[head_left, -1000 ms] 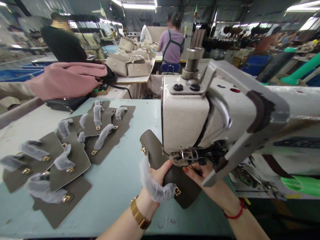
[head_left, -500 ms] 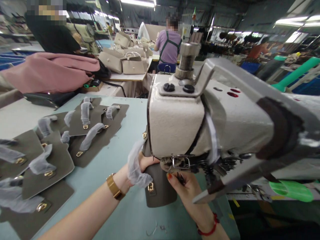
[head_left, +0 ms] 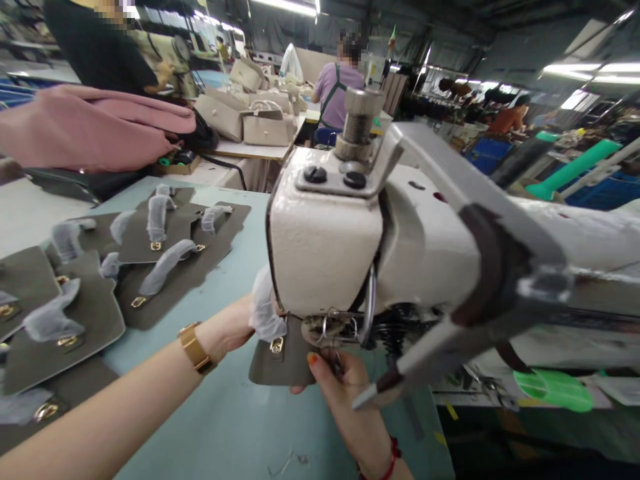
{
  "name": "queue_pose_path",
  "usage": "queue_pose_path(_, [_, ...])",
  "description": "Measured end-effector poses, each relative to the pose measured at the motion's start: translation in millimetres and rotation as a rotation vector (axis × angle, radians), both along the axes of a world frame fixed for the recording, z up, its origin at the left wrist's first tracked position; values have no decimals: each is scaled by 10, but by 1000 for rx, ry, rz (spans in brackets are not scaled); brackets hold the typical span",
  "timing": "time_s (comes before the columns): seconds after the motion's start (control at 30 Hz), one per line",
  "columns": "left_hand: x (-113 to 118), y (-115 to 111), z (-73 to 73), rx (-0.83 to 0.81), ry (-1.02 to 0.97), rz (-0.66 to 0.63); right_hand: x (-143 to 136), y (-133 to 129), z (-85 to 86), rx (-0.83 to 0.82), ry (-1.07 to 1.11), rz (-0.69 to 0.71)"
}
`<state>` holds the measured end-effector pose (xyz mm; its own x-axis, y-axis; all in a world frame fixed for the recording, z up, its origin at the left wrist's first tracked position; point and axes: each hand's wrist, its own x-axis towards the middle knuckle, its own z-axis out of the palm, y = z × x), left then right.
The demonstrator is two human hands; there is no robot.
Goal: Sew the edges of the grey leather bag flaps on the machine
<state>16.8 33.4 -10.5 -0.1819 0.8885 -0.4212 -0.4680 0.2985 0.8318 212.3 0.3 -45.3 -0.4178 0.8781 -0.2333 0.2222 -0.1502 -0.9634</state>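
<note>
A grey-brown leather panel (head_left: pixel 287 363) lies under the head of a white sewing machine (head_left: pixel 325 247). Its handle, wrapped in white film (head_left: pixel 266 310), ends in a gold buckle (head_left: pixel 277 345). My left hand (head_left: pixel 237 325) reaches behind the wrapped handle at the panel's left side, its fingers hidden by the film and the machine. Close to the needle area, my right hand (head_left: pixel 335 380) grips the panel's right edge, thumb on top and a fingertip showing beneath. Small dark metal scissors or snips (head_left: pixel 337 363) seem to sit within that hand, partly hidden.
Several similar panels (head_left: pixel 175 287) with wrapped handles overlap on the left of the pale green table (head_left: pixel 200 420). Pink material (head_left: pixel 100 130) and beige bags (head_left: pixel 267 127) lie beyond. A grey metal bar (head_left: pixel 450 180) crosses the machine. Other people work farther back.
The panel has turned and shifted, its near edge now farther up and left. My left hand has moved farther behind the handle. The whole view has shifted, with the machine now more to the left.
</note>
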Motion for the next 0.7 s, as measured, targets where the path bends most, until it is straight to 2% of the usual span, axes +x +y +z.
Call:
queue_pose_path(0.07, [-33,-105,-54,34,0,-127,9,-45,19,-29,-14,6])
queue_pose_path(0.1, [-42,-185,-97,41,5,-122,14,-68,26,-20,-36,-6])
queue_pose_path(0.23, [85,-641,-374,36,-61,160,20,-138,25,26,-67,-3])
queue_pose_path(0.3, [263,-856,-511,92,-138,161,11,-158,17,-4,-29,6])
queue_pose_path(0.37, [468,-979,-584,115,-163,78,-5,-172,23,-31,24,8])
queue_pose_path(0.43, [631,-999,-578,36,-129,46,-17,-183,48,-21,56,-2])
queue_pose_path(0.5, [707,-956,-520,-64,-48,81,-16,-195,82,18,57,-21])
queue_pose_path(0.57, [703,-910,-452,-117,89,103,2,-210,111,57,31,-20])
queue_pose_path(0.7, [614,-903,-359,-201,353,39,59,-235,124,72,-24,24])
